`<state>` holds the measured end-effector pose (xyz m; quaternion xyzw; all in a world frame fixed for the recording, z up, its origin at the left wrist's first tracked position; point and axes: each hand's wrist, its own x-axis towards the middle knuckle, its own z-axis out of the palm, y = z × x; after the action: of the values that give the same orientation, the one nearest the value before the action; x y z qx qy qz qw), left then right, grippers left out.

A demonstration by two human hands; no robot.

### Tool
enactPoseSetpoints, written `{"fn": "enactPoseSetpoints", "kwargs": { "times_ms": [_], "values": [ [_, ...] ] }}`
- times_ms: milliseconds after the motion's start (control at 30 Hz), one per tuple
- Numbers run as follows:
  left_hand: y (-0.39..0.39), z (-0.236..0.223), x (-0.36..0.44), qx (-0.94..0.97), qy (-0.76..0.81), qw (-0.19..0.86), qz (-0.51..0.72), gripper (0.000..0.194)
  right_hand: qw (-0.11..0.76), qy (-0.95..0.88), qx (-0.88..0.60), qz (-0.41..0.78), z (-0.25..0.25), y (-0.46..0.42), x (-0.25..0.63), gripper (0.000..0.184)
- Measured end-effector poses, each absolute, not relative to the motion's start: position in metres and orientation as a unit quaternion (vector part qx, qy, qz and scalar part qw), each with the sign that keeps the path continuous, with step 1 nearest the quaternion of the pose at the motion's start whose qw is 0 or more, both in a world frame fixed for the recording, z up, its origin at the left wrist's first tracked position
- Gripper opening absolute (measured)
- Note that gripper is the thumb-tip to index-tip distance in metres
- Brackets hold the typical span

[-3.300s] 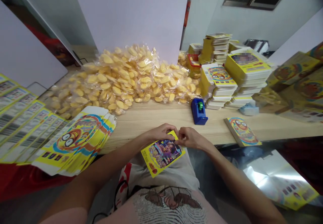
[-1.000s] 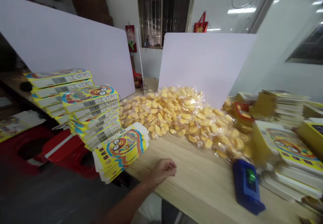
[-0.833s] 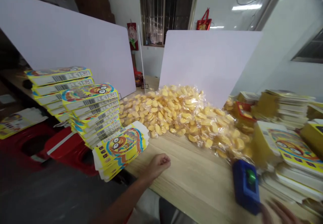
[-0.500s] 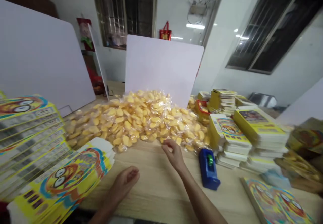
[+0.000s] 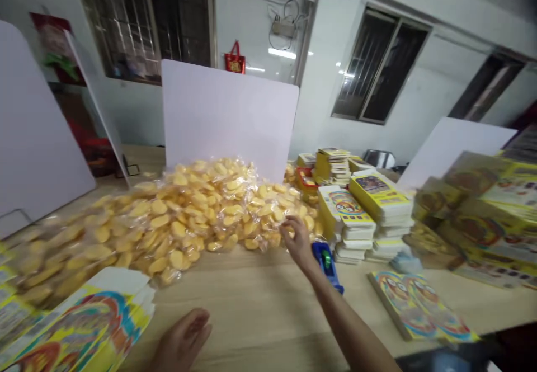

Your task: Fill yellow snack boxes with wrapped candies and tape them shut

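My right hand (image 5: 298, 243) reaches forward over the front right edge of a pile of yellow oval pieces in clear plastic wrappers (image 5: 201, 210). Its fingers are bent and somewhat apart, and nothing shows in them. My left hand (image 5: 182, 338) is low over the wooden table (image 5: 247, 299), fingers loosely curved and holding nothing that I can see. To its left lies a stack of yellow printed cartons (image 5: 96, 327) with open white flaps. A blue tape dispenser (image 5: 331, 274) with green tape stands just right of my right wrist.
Stacks of yellow boxes (image 5: 380, 207) rise beyond the dispenser, beside a red basket (image 5: 306, 177). Two flat printed boxes (image 5: 419, 305) lie at the right. Larger cartons (image 5: 482, 221) stand farther right. A white panel (image 5: 229, 117) stands behind the pile.
The view has turned to the right, so things appear shifted left. My right hand has moved rightward, nearer the tape dispenser, and its fingers have loosened. My left hand sits lower in the view.
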<state>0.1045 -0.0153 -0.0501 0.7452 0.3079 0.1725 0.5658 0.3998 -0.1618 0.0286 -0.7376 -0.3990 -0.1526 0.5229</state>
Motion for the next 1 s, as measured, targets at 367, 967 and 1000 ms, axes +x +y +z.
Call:
{"fn": "enactPoseSetpoints", "kwargs": {
  "times_ms": [367,967,1000],
  "values": [
    [0.046,0.070,-0.012,0.872,0.464,0.079,0.132,0.097,0.400,-0.514,-0.756,-0.067,-0.011,-0.213,0.379,0.033],
    [0.084,0.050,-0.013,0.891,0.434,0.129,-0.032,0.109,0.414,-0.587,-0.675,0.165,-0.057,-0.200,0.251,0.030],
    [0.083,0.050,-0.015,0.898,0.420,0.129,-0.034,0.108,0.414,-0.585,-0.675,0.175,-0.055,-0.201,0.248,0.030]
  ]
}}
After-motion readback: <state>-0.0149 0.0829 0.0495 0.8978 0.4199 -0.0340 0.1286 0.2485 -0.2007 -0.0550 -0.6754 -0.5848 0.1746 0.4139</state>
